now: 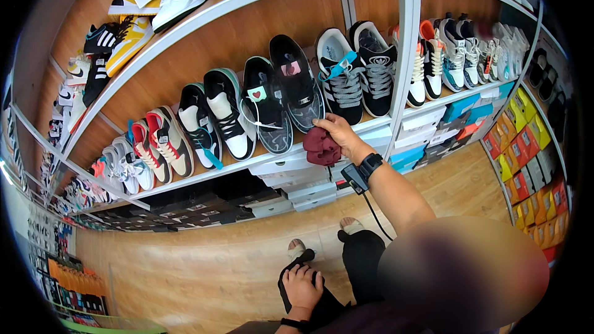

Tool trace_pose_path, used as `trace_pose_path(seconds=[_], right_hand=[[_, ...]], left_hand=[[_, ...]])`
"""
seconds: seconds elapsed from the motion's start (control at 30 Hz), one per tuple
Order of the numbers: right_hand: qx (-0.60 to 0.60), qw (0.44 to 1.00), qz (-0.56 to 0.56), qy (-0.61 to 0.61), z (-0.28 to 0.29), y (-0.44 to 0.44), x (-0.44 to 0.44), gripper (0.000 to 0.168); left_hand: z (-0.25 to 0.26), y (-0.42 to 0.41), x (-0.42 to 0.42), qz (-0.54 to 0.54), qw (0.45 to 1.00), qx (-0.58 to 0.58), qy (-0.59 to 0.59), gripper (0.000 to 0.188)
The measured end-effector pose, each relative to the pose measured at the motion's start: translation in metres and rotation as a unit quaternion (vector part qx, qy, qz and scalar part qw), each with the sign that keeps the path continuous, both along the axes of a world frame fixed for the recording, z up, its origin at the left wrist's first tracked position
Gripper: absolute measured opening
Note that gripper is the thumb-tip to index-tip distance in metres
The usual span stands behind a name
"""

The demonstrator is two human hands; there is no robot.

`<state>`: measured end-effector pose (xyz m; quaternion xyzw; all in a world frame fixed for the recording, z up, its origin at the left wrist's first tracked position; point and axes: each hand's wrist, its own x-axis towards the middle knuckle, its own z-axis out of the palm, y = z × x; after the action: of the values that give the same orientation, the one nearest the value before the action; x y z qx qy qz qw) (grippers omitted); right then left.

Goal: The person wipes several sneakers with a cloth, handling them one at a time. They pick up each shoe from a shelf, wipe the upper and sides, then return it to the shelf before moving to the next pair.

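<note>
My right hand (341,135) is closed on a bunched maroon cloth (321,147) at the shelf's front edge. Its fingers are close to the toe of a black and grey patterned sneaker (310,113); whether they touch it I cannot tell. The matching sneaker (274,137) stands just to the left, with a white tie and a tag bearing a heart. On the other side is a pair of black sneakers (345,97) with grey laces and a blue tag. My left hand (302,286) rests on my knee, fingers slightly apart, with nothing in it.
Several more pairs of sneakers (229,120) line the white-edged shelf (297,150) both ways. Stacked shoeboxes (306,190) fill the space under it. A metal upright (403,55) divides the shelving. Orange and yellow boxes (519,148) stand at the right. A cable hangs from a device at my right wrist.
</note>
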<state>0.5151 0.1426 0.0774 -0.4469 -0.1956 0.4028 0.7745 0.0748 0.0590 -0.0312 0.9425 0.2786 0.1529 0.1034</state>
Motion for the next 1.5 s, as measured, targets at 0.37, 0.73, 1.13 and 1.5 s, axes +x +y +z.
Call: trace_pose_path(seconds=[0.37, 0.73, 1.13, 1.5], right_hand=[[-0.098, 0.981, -0.144, -0.091, -0.023, 0.016, -0.005, 0.081], [-0.208, 0.829, -0.276, -0.439, -0.027, -0.005, -0.026, 0.039], [-0.254, 0.805, -0.367, -0.39, -0.025, -0.073, 0.022, 0.069], [-0.133, 0.939, -0.258, -0.185, -0.02, -0.067, 0.042, 0.063]], left_hand=[[0.006, -0.002, 0.002, 0.009, 1.0, -0.014, 0.022, 0.028], [0.001, -0.002, 0.003, 0.005, 1.0, -0.018, 0.009, 0.027], [0.001, -0.004, 0.008, -0.007, 1.0, -0.002, 0.014, 0.026], [0.0, -0.006, 0.009, -0.013, 1.0, 0.005, 0.009, 0.025]])
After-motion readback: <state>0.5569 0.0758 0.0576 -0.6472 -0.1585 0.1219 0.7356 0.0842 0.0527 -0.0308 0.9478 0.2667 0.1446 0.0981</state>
